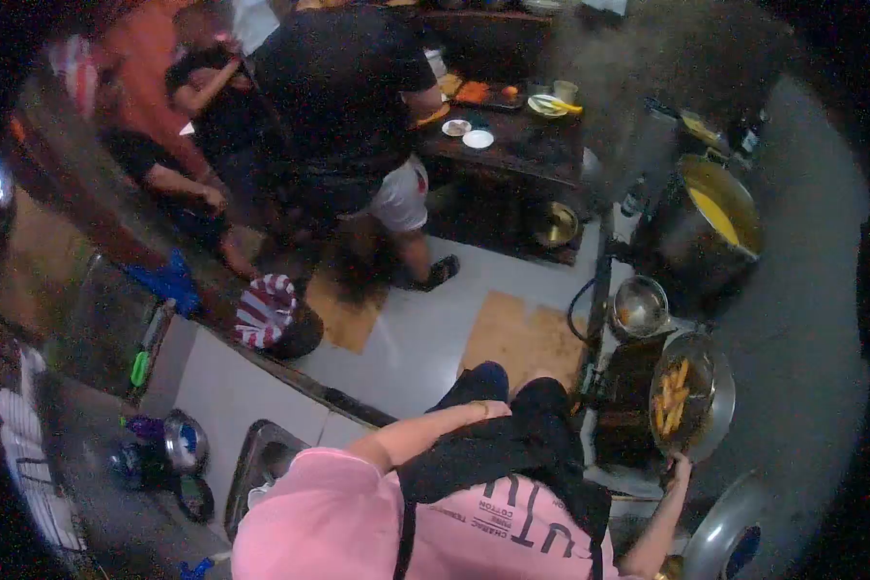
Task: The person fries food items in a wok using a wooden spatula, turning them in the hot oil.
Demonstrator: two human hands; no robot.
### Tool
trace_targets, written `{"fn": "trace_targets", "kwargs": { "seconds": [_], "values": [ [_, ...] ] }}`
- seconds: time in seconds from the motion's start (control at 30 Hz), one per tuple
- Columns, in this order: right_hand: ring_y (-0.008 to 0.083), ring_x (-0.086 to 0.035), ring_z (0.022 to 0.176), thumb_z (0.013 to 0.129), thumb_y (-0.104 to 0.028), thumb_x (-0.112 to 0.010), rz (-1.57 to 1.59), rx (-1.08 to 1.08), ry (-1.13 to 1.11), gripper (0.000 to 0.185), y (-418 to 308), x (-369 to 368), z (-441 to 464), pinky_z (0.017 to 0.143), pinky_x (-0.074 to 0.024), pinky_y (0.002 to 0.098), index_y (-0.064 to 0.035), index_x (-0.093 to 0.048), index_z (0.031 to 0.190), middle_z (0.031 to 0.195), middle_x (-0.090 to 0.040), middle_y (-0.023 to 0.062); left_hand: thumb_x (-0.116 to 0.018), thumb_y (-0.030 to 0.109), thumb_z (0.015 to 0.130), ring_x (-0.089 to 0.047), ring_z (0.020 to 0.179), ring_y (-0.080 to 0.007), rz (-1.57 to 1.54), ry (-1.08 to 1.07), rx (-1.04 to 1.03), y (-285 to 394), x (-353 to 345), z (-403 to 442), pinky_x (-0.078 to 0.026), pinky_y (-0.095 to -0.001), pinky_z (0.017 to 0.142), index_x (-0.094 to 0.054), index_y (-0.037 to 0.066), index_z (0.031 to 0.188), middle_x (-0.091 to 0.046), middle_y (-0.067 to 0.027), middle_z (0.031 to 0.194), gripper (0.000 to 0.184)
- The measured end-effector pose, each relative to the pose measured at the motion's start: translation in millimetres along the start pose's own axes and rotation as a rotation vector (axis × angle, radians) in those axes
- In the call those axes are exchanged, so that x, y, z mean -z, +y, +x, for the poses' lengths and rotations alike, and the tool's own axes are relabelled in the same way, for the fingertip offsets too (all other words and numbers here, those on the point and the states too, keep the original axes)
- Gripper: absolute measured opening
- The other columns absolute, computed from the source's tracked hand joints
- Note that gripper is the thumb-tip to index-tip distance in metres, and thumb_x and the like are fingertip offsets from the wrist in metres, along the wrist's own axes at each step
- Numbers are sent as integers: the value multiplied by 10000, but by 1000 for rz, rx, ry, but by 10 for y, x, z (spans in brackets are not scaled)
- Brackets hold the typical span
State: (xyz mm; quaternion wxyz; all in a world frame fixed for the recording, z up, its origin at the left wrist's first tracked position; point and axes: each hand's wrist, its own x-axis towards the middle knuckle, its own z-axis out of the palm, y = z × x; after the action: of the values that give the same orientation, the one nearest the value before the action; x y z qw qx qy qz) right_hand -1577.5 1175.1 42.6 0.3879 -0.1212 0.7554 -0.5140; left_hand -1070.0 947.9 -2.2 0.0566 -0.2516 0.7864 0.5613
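At the right, my right hand (681, 466) is closed round the handle of a round strainer (659, 425). Golden fried sticks (671, 398), like French fries, lie in it. A wide grey metal pan (723, 416) sits behind and partly under the strainer; whether they touch, I cannot tell. My left hand (494, 410) rests on the dark apron (474, 449) over my thigh, holding nothing visible, with its fingers seemingly laid flat and small in view.
A large pot (710, 237) with yellow contents stands beyond a metal sieve (640, 307) on the right counter. Small white plates (478, 139) lie on the far table. A person in black (333, 106) stands ahead; another person's arm (179, 184) is at the left.
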Motion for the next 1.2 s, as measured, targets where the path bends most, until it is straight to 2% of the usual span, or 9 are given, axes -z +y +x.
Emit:
{"fn": "trace_targets", "kwargs": {
  "seconds": [0.3,0.37,0.47,0.5,0.57,0.63,0.83,1.07,1.2],
  "values": [
    [138,-336,362,698,-143,-539,8,-88,162,105,133,54,-321,349,-273,282,-91,-472,637,459,-362,16,-488,232,771,-581,812,-201,100,-32,-14,-378,-75,514,-431,-352,732,-629,50,875,-640,-85,851,252],
    [128,-329,360,707,-126,-527,-26,-72,246,66,-267,-289,-878,336,-261,281,-91,-484,743,489,-359,7,-486,216,764,-585,817,-184,121,-16,-4,-437,-43,372,-432,-354,734,-633,58,879,-644,-79,862,244],
    [84,-349,417,728,-139,-529,64,-30,191,586,-444,-505,-1261,362,-271,244,-126,-336,1282,536,-374,-18,-514,207,730,-595,756,-189,29,-10,-61,-228,128,32,-446,-346,708,-642,65,876,-646,-88,854,241],
    [82,-345,416,739,-148,-528,-55,41,196,394,-605,-604,-1449,368,-277,243,-102,-460,1125,547,-388,-27,-497,203,754,-586,721,-170,111,-13,-119,-143,202,-68,-450,-341,683,-644,72,878,-646,-64,820,232],
    [79,-348,412,745,-139,-541,39,-147,163,110,-933,-767,-1846,371,-269,241,-110,-435,749,549,-392,-20,-464,226,807,-572,710,-146,-417,-108,434,541,474,-423,-442,-322,687,-633,30,878,-634,-36,783,269],
    [76,-354,414,754,-142,-558,84,-191,142,119,-1012,-812,-2069,368,-275,236,-91,-452,773,555,-398,-23,-462,225,802,-542,690,-127,-352,104,160,686,517,-623,-429,-294,671,-616,4,816,-614,-4,772,269],
    [77,-370,415,749,-133,-575,141,-303,107,107,-816,-903,-2230,369,-285,230,-83,-481,753,542,-411,-27,-483,158,785,-507,663,-101,-630,-72,351,-492,381,-512,-422,-280,618,-599,22,764,-563,38,727,180],
    [94,-407,430,715,-131,-603,224,-275,131,125,-874,-833,-1542,380,-321,264,-68,-496,700,524,-443,-7,-455,149,802,-524,666,-128,-569,-109,256,-300,533,-512,-431,-295,606,-613,9,788,-580,19,742,212],
    [140,-435,485,683,-216,-602,-374,-15,449,193,-519,-398,-648,432,-339,313,-35,-538,688,583,-490,51,-418,194,816,-568,710,-171,-620,39,217,97,452,-600,-441,-347,623,-617,-10,839,-626,-54,770,286]
  ]
}}
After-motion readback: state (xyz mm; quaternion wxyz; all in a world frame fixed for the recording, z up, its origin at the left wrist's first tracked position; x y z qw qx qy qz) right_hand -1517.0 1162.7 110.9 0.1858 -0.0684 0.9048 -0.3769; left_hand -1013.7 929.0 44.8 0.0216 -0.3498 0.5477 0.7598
